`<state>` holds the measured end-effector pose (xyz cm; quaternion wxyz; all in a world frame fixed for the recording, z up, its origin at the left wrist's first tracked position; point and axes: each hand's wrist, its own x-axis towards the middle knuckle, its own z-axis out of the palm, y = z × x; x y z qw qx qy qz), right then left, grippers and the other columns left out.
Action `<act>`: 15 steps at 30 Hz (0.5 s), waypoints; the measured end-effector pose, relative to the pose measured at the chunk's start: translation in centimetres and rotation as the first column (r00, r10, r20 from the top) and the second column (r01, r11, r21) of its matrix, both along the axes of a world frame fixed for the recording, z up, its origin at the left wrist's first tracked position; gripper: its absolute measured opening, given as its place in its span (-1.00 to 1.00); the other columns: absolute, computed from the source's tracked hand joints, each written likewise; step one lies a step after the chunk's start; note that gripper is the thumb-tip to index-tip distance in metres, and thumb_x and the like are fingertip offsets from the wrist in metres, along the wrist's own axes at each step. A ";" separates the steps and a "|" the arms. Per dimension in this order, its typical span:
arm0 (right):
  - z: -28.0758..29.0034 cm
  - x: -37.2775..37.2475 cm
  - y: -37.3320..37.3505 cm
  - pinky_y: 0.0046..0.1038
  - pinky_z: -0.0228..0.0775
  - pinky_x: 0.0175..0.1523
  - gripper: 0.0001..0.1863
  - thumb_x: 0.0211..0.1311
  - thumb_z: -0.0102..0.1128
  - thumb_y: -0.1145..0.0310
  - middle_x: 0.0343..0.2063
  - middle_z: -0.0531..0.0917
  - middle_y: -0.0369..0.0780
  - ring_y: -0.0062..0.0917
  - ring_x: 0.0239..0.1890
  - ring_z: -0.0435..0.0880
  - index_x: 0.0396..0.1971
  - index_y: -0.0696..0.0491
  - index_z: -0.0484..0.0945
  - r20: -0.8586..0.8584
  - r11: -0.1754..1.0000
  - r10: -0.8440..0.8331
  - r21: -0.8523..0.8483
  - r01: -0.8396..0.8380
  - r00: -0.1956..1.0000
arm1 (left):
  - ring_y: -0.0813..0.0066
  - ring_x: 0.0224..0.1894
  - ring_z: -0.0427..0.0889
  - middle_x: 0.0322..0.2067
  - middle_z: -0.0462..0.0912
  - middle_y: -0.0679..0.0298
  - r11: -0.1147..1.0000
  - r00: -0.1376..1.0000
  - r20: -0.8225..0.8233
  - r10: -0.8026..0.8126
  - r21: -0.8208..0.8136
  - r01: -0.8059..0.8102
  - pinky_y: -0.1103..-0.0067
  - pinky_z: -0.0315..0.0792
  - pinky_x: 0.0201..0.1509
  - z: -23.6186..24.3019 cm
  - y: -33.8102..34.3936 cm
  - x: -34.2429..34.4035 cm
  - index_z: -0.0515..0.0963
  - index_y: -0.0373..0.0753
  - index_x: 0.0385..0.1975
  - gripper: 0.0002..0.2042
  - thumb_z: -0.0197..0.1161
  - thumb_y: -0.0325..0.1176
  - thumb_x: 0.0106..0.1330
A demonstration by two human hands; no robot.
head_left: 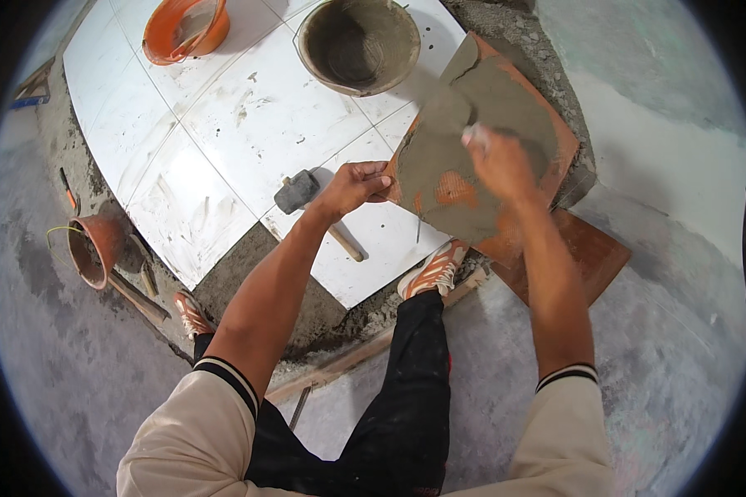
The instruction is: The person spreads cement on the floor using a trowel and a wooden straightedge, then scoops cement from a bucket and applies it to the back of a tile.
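Note:
My left hand (356,189) pinches the left corner of a square tile (565,137), whose orange-brown ribbed back faces up. Wet grey mortar (514,103) covers most of that back, leaving bare patches near the lower edge. Blurred by motion, my right hand (506,166) is closed on the pale handle of a trowel (475,134) over the mortar. The trowel's blade blends into the grey and is hard to make out. Beside my left hand, a black-headed rubber mallet (297,192) with a wooden handle lies on the white floor tiles (265,116).
A mortar-caked bucket (358,45) and an orange bucket (186,29) stand on the tiles. Another brown-backed tile (593,257) lies below the coated one. A tipped orange bucket (95,253) and wood strips (137,296) are at left. A wall (663,149) borders the right.

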<state>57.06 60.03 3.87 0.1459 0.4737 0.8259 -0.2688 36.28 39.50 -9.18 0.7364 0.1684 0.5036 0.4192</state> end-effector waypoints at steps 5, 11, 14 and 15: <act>-1.7 4.2 -6.4 0.06 0.59 0.05 -0.60 0.59 0.07 0.09 -0.03 0.70 0.18 0.15 0.00 0.72 0.02 0.16 0.59 -0.232 0.964 -0.037 0.247 0.096 0.972 | 0.54 0.00 0.75 -0.01 0.78 0.32 1.000 1.000 0.022 -0.008 0.029 0.007 0.45 0.62 0.25 -1.2 -0.2 0.2 0.56 -0.27 0.34 -0.58 0.29 -0.25 0.57; -0.1 -1.1 0.0 0.05 0.60 0.08 -0.62 0.63 0.00 0.17 -0.05 0.69 0.16 0.10 -0.03 0.76 0.09 0.19 0.54 0.083 0.902 -0.228 0.394 0.178 0.970 | 0.49 0.03 0.75 0.02 0.76 0.28 0.999 1.000 -0.001 -0.031 0.009 0.031 0.44 0.61 0.27 -0.3 -0.3 -0.1 0.51 -0.28 0.39 -0.54 0.27 -0.22 0.58; -0.8 1.0 0.9 0.09 0.59 0.08 -0.61 0.64 -0.02 0.15 -0.04 0.69 0.15 0.13 -0.03 0.75 0.08 0.19 0.55 0.086 0.894 -0.289 0.379 0.237 0.953 | 0.46 0.05 0.74 0.03 0.76 0.27 0.999 0.999 -0.014 -0.038 -0.014 0.038 0.41 0.59 0.29 -0.6 -0.5 -0.1 0.50 -0.26 0.40 -0.52 0.27 -0.20 0.58; -1.1 2.0 1.1 0.08 0.58 0.09 -0.60 0.64 -0.02 0.15 -0.05 0.70 0.16 0.12 -0.01 0.75 0.07 0.19 0.56 0.081 0.889 -0.317 0.374 0.266 0.945 | 0.45 0.06 0.73 0.03 0.75 0.27 0.999 0.999 -0.026 -0.038 -0.025 0.037 0.40 0.58 0.30 -0.6 -0.5 -0.3 0.50 -0.25 0.41 -0.52 0.27 -0.20 0.58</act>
